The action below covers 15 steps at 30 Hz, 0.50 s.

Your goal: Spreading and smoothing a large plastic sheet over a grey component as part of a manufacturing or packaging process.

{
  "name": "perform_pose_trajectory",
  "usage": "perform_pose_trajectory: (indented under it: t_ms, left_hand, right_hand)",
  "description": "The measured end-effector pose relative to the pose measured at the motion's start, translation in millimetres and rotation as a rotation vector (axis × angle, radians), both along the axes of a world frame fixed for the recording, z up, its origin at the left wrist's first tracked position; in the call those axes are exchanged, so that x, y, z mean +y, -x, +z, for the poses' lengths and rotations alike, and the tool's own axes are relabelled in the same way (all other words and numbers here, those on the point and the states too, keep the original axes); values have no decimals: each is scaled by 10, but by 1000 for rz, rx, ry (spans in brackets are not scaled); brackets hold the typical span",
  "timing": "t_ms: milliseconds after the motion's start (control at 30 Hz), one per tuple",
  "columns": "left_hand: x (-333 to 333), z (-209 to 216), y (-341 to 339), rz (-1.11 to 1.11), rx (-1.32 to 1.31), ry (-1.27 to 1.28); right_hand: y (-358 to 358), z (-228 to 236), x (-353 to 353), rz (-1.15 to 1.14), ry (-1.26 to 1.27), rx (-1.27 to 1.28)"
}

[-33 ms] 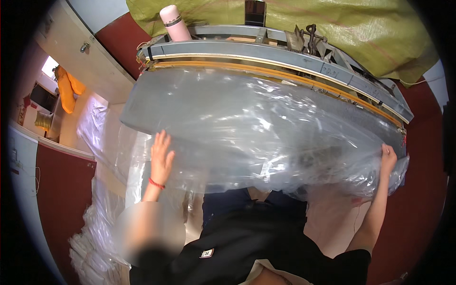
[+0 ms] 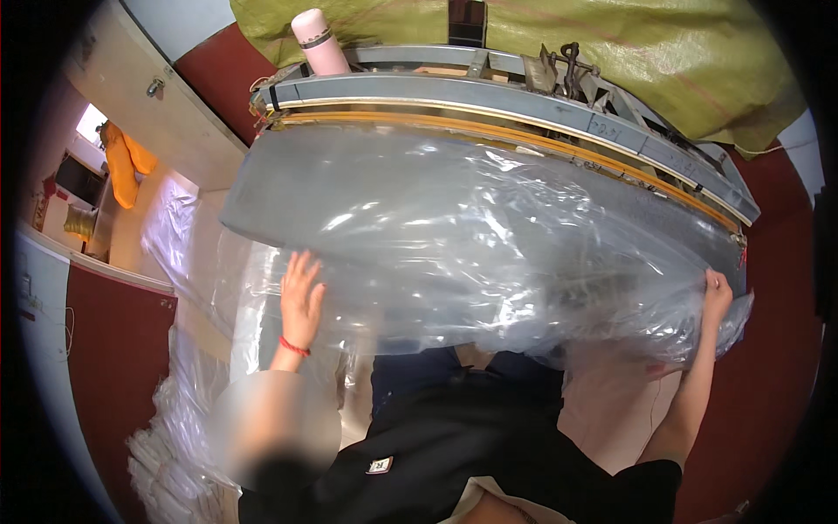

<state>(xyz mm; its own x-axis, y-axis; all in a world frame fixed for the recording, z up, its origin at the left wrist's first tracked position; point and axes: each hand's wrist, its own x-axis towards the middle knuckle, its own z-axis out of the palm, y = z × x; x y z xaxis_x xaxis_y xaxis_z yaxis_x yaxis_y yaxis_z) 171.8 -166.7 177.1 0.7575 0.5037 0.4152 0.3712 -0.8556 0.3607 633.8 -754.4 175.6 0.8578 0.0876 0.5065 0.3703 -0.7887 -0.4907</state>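
A large sheet of clear plastic film (image 2: 489,236) lies wrinkled over a grey tabletop (image 2: 297,175) and hangs over its near edge toward my body. My left hand (image 2: 301,301), with a red cord at the wrist, rests flat on the film near the table's left front corner, fingers stretched out. At the right end my right hand (image 2: 717,297) is closed, pinching the film's edge between thumb and fingers. Folds run from that pinch toward the middle. Below it, loose film bunches up beside my right forearm.
Behind the tabletop runs a long grey metal bar (image 2: 419,87) with an orange strip (image 2: 436,124). A pink bottle (image 2: 319,42) and a metal clamp (image 2: 569,70) are on the frame. Crumpled film (image 2: 188,437) is piled at the lower left, and yellow-green sheeting (image 2: 628,61) hangs behind.
My left hand has slid slightly toward me and to the right on the film. My right hand has shifted a little rightward and nearer, still pinching the edge.
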Motion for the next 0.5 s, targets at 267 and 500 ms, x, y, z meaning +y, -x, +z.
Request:
perform_pose_trajectory:
  t_ms: [267,500]
  left_hand:
    - [-1329,25,-784,-405,44,1955]
    - [-1515,267,-1510,-617,-630,2441]
  right_hand:
    - [-48,4,-150,-85,20,56]
    - [-9,29,-148,-95,8,94]
